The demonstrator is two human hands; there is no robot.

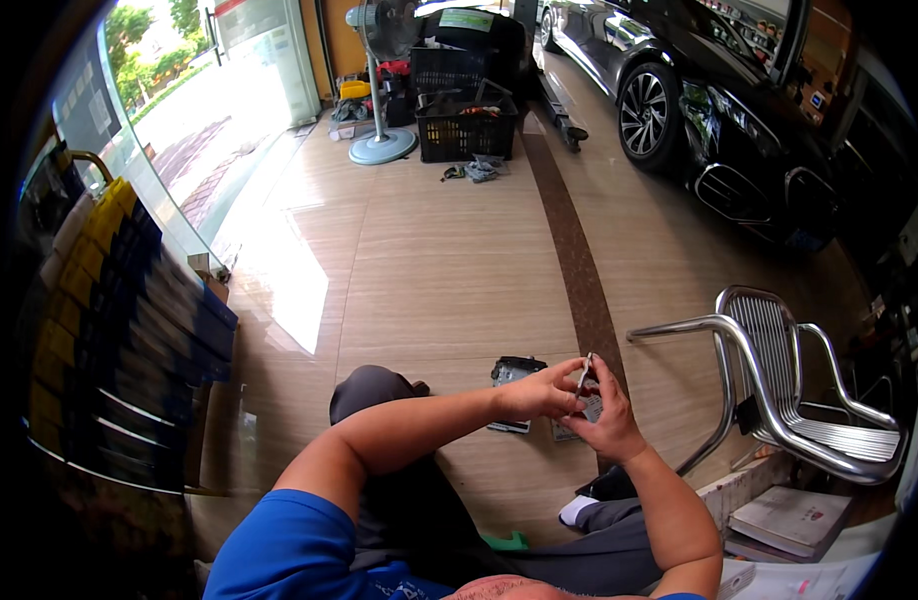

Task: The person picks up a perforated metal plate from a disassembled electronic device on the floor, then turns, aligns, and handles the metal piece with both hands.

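Out in front of my knees, both hands meet over the floor. My left hand (pixel 541 394) pinches a small thin flat piece (pixel 585 374), dark with a light edge, from its left side. My right hand (pixel 613 428) grips the same piece from the right, fingers curled round it. It is held on edge, too small to name its kind. Behind my left hand, a black and silver boxy unit (pixel 519 372) lies on the floor. Beneath the hands is a pale labelled item, mostly covered by them.
A metal chair (pixel 769 370) stands at right, near stacked books (pixel 791 520). A black car (pixel 679 110) is parked at far right. Ahead are a standing fan (pixel 377 90) and a black crate (pixel 467 132). A rack of blue and yellow packages (pixel 119 290) lines the left.
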